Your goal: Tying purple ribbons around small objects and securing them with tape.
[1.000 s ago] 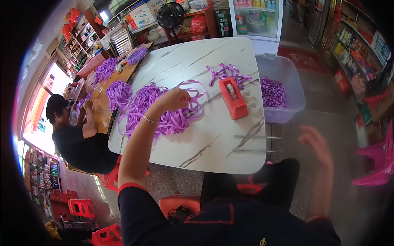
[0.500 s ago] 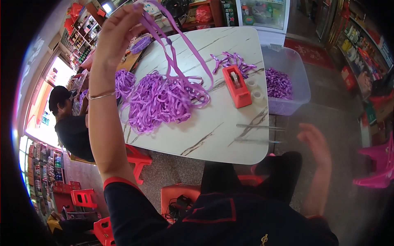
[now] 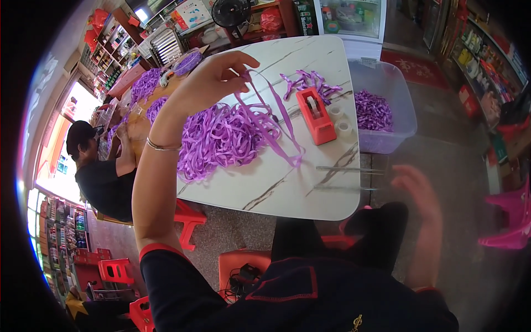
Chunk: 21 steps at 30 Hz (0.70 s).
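Note:
My left hand (image 3: 213, 80) is raised over the table, fingertips pinched on a looped purple ribbon (image 3: 287, 133) that hangs down to the tabletop. Below it lies a big tangled heap of purple ribbons (image 3: 221, 141). My right hand (image 3: 409, 185), somewhat blurred, is held off the table's right edge with fingers apart and nothing seen in them. Close to it, two thin metal rods (image 3: 343, 168) stick out over that edge. A red tape dispenser (image 3: 316, 119) stands on the table beside a small pile of purple ribbon pieces (image 3: 312, 83) and clear tape rolls (image 3: 344, 127).
A clear plastic bin (image 3: 406, 105) of purple pieces (image 3: 373, 110) stands right of the marble-patterned table (image 3: 282, 193). At left, a person in black (image 3: 105, 177) sits by another table with more ribbons (image 3: 145, 86). Red stools (image 3: 191, 221) and a pink stool (image 3: 509, 216) are around.
My left hand has come down and to the right, bringing the ribbon loop lower and nearer the table's front. My right hand has shifted only slightly left.

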### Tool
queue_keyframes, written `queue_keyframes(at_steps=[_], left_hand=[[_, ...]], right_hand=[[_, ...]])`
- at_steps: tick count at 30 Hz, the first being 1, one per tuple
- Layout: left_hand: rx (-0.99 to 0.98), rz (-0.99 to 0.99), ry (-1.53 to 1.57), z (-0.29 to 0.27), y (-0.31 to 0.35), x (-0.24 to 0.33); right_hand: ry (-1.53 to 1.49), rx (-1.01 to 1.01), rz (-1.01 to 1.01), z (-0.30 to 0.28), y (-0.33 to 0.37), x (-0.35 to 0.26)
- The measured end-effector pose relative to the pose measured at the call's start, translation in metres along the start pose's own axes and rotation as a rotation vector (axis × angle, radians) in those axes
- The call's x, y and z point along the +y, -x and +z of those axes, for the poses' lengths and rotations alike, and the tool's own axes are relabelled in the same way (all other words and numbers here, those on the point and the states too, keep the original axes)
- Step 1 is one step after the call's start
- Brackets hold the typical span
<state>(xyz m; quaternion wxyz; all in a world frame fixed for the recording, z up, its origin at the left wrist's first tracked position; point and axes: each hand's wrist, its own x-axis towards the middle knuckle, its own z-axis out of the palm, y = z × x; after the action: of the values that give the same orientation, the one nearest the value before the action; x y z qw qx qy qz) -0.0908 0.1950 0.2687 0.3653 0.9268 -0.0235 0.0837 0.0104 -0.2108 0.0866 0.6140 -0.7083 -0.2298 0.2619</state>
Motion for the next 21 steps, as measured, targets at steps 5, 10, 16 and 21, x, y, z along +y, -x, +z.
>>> queue_keyframes(at_steps=[5, 10, 16, 21], left_hand=[[0.051, -0.098, -0.438, -0.015, 0.001, -0.001], [0.032, -0.196, -0.302, -0.031, 0.005, -0.007], [0.065, -0.189, -0.524, -0.034, 0.014, 0.002], [0.211, 0.014, -0.396, -0.05, 0.013, -0.009]], right_hand=[[0.02, 0.003, -0.003, 0.0, 0.003, 0.002], [0.009, -0.015, -0.006, 0.0, 0.002, 0.006], [-0.001, -0.019, -0.012, 0.003, 0.001, 0.008], [-0.014, -0.01, 0.009, 0.004, 0.002, 0.011]])
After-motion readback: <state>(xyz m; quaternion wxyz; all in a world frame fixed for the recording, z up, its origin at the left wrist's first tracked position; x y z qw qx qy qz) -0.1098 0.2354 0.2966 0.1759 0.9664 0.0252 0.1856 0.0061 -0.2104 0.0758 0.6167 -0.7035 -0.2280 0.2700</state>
